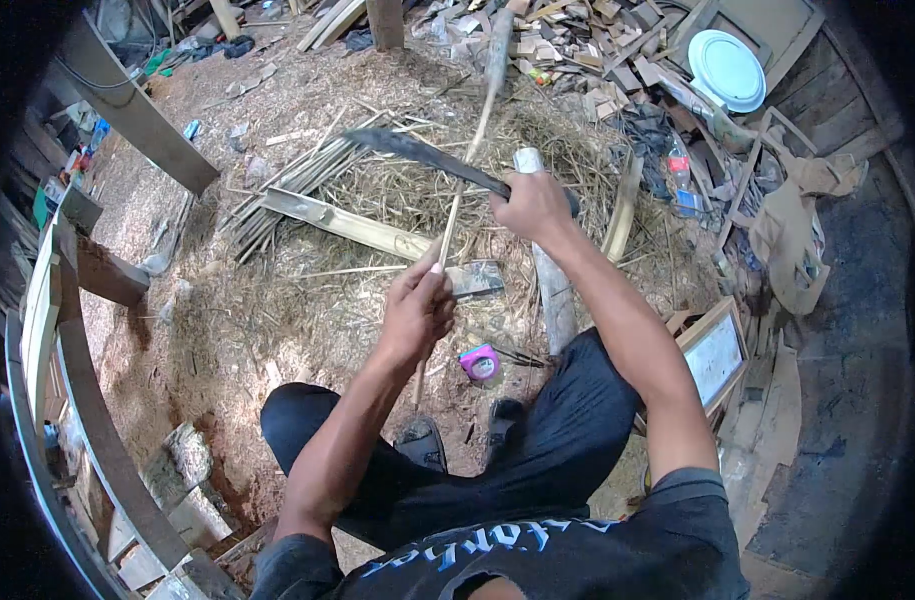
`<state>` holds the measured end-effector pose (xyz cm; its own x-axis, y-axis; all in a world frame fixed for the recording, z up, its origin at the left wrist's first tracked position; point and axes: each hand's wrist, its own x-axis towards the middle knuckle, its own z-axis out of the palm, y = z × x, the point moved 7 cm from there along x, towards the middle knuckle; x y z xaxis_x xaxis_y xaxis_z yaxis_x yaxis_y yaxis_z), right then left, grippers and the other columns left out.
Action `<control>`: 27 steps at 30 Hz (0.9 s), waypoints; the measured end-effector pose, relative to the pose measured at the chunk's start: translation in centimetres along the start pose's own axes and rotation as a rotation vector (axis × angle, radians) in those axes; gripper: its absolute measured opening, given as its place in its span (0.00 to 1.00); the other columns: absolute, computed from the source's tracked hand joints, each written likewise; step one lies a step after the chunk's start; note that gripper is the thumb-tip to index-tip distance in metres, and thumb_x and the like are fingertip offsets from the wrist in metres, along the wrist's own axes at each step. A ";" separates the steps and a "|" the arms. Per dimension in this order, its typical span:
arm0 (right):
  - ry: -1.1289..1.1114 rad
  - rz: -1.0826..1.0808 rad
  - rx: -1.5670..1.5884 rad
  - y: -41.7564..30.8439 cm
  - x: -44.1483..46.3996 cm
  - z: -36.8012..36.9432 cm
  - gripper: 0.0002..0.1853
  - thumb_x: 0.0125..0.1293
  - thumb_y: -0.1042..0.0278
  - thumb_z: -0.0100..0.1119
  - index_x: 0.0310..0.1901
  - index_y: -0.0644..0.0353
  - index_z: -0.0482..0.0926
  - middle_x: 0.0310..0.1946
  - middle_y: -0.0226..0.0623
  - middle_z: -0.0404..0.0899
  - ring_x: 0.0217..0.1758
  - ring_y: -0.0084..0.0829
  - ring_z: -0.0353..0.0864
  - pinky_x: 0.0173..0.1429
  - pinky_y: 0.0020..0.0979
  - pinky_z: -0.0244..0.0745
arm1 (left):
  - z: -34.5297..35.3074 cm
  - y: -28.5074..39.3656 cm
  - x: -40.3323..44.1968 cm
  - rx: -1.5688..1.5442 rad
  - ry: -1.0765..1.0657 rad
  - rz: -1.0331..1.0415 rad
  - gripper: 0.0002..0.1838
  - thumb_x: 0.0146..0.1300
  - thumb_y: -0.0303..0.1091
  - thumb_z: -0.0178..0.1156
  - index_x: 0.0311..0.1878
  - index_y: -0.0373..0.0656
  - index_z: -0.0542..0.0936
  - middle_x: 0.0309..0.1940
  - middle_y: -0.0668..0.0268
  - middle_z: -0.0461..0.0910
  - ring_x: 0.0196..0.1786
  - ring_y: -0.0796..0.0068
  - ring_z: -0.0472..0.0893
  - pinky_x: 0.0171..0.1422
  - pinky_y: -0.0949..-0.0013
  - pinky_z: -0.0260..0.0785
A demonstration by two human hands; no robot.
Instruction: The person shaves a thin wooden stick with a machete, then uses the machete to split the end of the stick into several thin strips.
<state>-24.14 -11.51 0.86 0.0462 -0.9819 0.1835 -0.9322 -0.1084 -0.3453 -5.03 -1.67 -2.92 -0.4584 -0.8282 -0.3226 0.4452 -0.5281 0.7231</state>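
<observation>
My left hand [420,305] is closed around a long, thin wooden strip [452,222], which points up and away from me, with its lower end near my shoes. My right hand [534,207] grips a machete [417,151]; its dark, curved blade reaches to the left and crosses the strip above my left hand. Whether blade and strip touch, I cannot tell. The machete's handle is mostly hidden in my fist. Beneath the hands lie a pale split board [352,228] and a heap of thin shavings [522,130].
A bundle of thin sticks [287,195] lies at the left of the heap. A pink tape measure [480,363] is on the ground before my shoes. A round pole [554,295] lies by my right knee. Wood offcuts [577,50] and a white lid [727,70] are farther back.
</observation>
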 end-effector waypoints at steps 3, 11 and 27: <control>-0.120 -0.125 0.014 -2.9 -1.7 1.2 0.09 0.58 0.61 0.56 0.28 0.55 0.81 0.14 0.36 0.75 0.20 0.32 0.80 0.27 0.36 0.77 | -0.1 -0.3 1.0 0.019 0.036 0.051 0.26 0.74 0.35 0.48 0.74 0.48 0.62 0.21 0.78 0.57 0.18 0.87 0.57 0.18 0.80 0.48; -0.105 0.177 0.255 1.2 0.3 0.9 0.18 0.55 0.57 0.59 0.24 0.69 0.80 0.22 0.58 0.79 0.27 0.52 0.81 0.38 0.47 0.75 | -0.6 -1.1 1.7 -0.158 -0.083 -0.062 0.26 0.75 0.35 0.43 0.75 0.50 0.57 0.22 0.76 0.56 0.16 0.87 0.53 0.15 0.82 0.45; -0.195 -0.210 0.052 -6.6 -2.7 4.0 0.09 0.57 0.60 0.59 0.30 0.56 0.82 0.20 0.43 0.81 0.24 0.42 0.83 0.33 0.42 0.78 | -3.7 -0.3 2.9 -0.166 0.240 -0.036 0.23 0.73 0.34 0.44 0.69 0.39 0.65 0.28 0.71 0.68 0.16 0.88 0.58 0.15 0.81 0.49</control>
<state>-16.65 -8.75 -1.02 0.3094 -0.9478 0.0773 -0.8755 -0.3156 -0.3660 -3.68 -4.63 -6.31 -0.2901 -0.8185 -0.4959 0.5609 -0.5652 0.6049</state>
